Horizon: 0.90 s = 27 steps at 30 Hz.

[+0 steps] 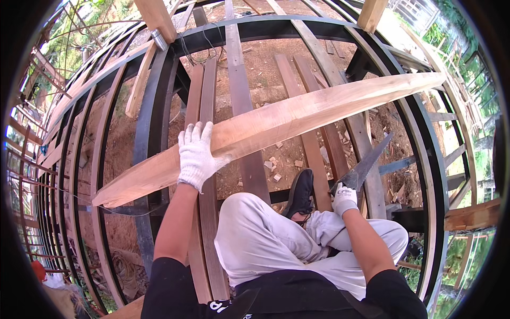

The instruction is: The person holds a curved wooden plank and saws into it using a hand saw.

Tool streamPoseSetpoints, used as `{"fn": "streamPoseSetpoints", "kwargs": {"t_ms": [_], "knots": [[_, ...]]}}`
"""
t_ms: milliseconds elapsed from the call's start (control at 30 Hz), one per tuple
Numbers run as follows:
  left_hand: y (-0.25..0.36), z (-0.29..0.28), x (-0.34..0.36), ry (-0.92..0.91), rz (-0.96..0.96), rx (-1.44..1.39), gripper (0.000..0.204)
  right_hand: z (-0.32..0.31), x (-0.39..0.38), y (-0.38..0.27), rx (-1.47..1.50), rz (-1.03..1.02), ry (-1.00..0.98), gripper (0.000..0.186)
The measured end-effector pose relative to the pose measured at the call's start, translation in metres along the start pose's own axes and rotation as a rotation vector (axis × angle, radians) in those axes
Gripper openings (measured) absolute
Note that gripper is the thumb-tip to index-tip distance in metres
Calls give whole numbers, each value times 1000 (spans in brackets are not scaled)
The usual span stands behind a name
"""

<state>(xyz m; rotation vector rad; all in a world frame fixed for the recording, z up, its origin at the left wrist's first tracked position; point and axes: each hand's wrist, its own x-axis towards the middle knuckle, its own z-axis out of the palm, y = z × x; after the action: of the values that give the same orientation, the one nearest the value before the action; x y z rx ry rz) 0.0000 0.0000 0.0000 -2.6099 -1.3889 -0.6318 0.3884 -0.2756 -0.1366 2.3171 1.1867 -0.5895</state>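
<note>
Where the beam [287, 117] lies aslant over the frame [146, 125], its ends reach bars on both sides, prob. so these carry the wt. L hand [197, 151], gloved, is laid on beam's L half, fingers extended, thumb spread, no full wrap seen; presumably steadies it. R hand [345, 200], also gloved, is curled closed round the saw [366, 169] handle, which is mostly hidden. Blade points fwd & R, apart from beam, prob. keeping teeth off the legs [260, 234]. Legs folded, apparently for stable seating; shoe [300, 194] over planks [313, 149], contact unconfirmed.
</note>
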Motion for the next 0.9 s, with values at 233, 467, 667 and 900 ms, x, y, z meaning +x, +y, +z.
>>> {"fn": "streamPoseSetpoints", "kwargs": {"t_ms": [233,467,667,900], "knots": [[-12,11,9,-218,34,45,112,-6,-7,5,135,117,-23,83],[-36,22,47,-220,63,80,111,-16,-7,2,209,144,-20,82],[-54,33,90,-249,77,87,111,-14,-7,-4,285,153,11,74],[-62,53,127,-243,48,89,112,-5,3,1,295,186,34,79]]}}
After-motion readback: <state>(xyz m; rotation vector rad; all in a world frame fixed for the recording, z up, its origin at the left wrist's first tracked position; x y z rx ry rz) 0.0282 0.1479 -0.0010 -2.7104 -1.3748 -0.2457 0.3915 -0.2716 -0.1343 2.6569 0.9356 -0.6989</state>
